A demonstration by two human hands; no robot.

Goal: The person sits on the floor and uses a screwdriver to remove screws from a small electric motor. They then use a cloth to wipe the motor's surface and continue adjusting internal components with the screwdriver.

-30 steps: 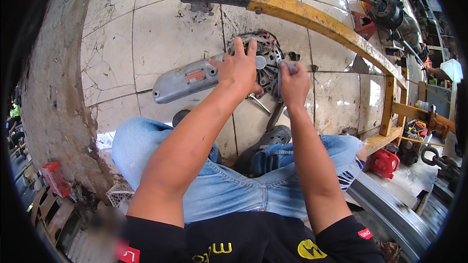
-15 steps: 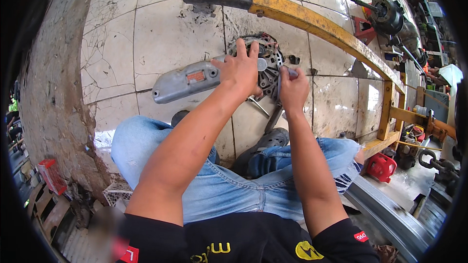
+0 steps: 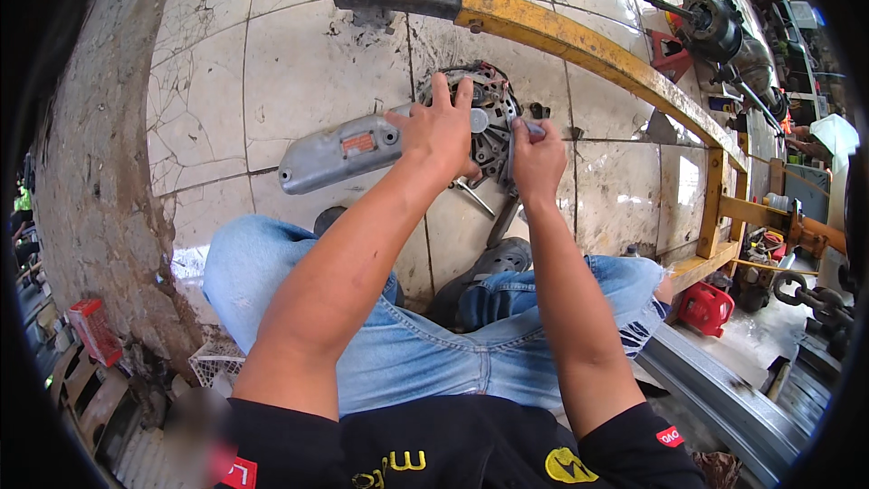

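My right hand (image 3: 540,158) pinches a small grey-blue piece (image 3: 535,131) at the rim of a round, slotted metal housing (image 3: 494,138) on beige floor tiles (image 3: 317,45); my left hand (image 3: 436,136) rests on the housing, fingers spread. Both positions match a second ago: work apparently stays here. Leftward: smooth, oblong grey metal cover (image 3: 317,167). Beyond: scuffed yellow beam (image 3: 579,34).

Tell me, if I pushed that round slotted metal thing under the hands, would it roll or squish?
The round slotted part probably won't squish, since it looks like rigid metal. That also suggests it's fairly heavy for its size. Rolling seems unlikely as it lies, with its slotted face up on the tiles.
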